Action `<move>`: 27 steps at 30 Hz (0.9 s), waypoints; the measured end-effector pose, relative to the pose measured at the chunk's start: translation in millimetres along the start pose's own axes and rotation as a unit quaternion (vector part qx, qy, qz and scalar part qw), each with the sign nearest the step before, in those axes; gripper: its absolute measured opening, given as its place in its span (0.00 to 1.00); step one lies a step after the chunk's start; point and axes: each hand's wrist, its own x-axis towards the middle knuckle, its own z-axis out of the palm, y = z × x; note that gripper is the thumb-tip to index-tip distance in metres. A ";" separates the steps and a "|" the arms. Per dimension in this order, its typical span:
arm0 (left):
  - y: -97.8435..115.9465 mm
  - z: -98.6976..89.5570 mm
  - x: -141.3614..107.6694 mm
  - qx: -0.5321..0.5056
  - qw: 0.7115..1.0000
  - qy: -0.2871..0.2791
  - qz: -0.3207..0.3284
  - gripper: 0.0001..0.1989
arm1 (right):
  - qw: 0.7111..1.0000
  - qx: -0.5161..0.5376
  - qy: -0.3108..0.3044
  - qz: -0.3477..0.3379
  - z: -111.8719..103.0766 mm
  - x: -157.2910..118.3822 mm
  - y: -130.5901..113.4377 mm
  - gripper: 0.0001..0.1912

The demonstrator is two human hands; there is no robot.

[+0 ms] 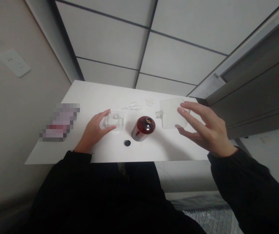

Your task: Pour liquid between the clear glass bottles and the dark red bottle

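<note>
One square glass bottle point(119, 122), left of centre, is clasped by the left hand point(93, 131); at centre-right, the right hand point(209, 131) is spread over a flat-lying clear bottle point(170, 114), contact unclear. The amber bottle point(141, 130) mid-frame is already uncapped, a black cap point(127, 143) left unfitted nearby.

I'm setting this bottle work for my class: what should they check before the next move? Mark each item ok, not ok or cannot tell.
1. Round amber-brown bottle upright on the white rectangular table: ok.
2. Its mouth uncovered: ok, and a small round black cap lies nearby.
3. Small transparent square bottle upright: ok, with the left hand around it.
4. Large transparent square bottle upright: not ok, on its side.
5. Right hand gripping it: cannot tell.
</note>
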 end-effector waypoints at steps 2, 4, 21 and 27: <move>-0.2 -0.1 0.2 0.001 1.000 0.000 0.001 0.37 | 1.000 -0.001 -0.011 0.002 -2.1 2.8 2.3 0.42; -0.1 -0.2 0.2 0.002 1.000 -0.003 -0.001 0.37 | 1.000 -0.005 -0.018 -0.002 -3.5 5.3 4.2 0.40; 1.2 0.4 -1.0 0.013 1.000 -0.003 0.005 0.36 | 0.998 0.023 -0.045 -0.047 -10.9 23.0 4.1 0.43; 1.2 1.5 -1.6 0.008 1.000 0.003 0.019 0.36 | 0.996 0.029 -0.053 -0.061 -11.0 23.7 7.6 0.45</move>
